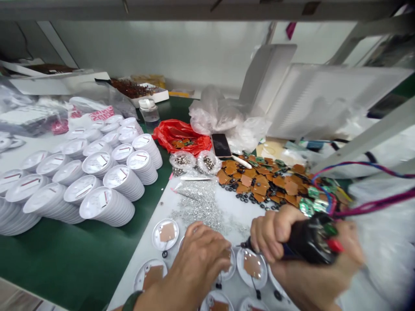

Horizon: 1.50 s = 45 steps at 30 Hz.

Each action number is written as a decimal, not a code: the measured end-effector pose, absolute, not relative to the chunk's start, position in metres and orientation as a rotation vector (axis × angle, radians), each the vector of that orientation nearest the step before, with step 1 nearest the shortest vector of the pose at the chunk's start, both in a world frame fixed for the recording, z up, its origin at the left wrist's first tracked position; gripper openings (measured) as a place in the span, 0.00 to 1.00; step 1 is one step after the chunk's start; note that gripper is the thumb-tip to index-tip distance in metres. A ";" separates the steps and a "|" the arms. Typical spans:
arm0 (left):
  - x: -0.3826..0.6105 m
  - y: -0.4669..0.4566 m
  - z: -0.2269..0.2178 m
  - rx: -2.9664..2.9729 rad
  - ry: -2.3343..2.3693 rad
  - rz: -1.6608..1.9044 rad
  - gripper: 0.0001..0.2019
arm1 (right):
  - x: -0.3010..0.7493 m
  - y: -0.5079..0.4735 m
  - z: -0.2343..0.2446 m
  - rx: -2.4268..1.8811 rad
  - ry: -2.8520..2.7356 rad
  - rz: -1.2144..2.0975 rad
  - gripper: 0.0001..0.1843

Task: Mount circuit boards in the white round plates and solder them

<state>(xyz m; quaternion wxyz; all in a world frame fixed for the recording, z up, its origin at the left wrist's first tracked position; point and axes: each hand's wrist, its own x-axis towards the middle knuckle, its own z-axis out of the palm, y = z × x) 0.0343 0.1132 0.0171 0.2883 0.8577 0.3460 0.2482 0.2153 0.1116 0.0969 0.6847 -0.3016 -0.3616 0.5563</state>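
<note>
My right hand is wrapped around a black electric screwdriver with a red and a green part at its near end. The screwdriver lies nearly level, its thin bit pointing left toward my left hand. My left hand is over a round white cover, fingers bent and thumb and forefinger close together; what they pinch, if anything, is hidden. Just below the bit is another white cover holding a brown circuit board. A short lead runs from it to a small black part. More such covers surround my hands.
Loose small silvery screws lie beyond my hands. Brown boards and black rings are piled at right. Stacked white covers fill the left. Behind are a red bag, a phone and plastic bags. Cables trail right.
</note>
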 end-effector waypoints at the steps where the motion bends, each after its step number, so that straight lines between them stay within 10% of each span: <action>1: 0.039 0.115 0.022 2.229 0.952 0.685 0.09 | 0.215 0.110 0.099 -0.674 -0.811 1.264 0.36; 45: 0.045 0.115 -0.002 2.165 0.738 0.853 0.10 | 0.205 0.105 0.103 -0.622 -0.876 1.410 0.34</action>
